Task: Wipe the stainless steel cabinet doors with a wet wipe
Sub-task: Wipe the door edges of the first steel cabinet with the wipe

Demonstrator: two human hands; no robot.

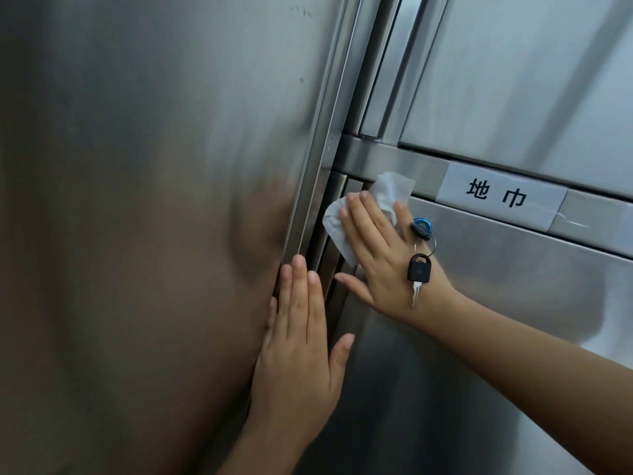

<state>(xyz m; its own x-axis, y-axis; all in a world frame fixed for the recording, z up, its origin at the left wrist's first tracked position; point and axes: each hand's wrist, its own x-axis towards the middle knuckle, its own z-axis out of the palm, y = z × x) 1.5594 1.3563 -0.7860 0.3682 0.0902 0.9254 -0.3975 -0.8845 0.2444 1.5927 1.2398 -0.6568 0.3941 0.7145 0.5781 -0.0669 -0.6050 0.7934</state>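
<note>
Wet wipe point(393, 190) lies under right hand point(378, 260), apparently pressed against cabinet door point(496, 337).

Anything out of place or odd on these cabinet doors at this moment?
Keys hang from the lock, dangling in front of the right hand that presses the wipe; wiping could snag them. Dark specks mark the left door near its top.

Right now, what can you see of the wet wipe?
The wet wipe is a thin white sheet, crumpled and creased, lying against the top left corner of the lower cabinet door. The right hand presses it there with straight fingers, covering its middle; its edges stick out above and left of them.
</note>
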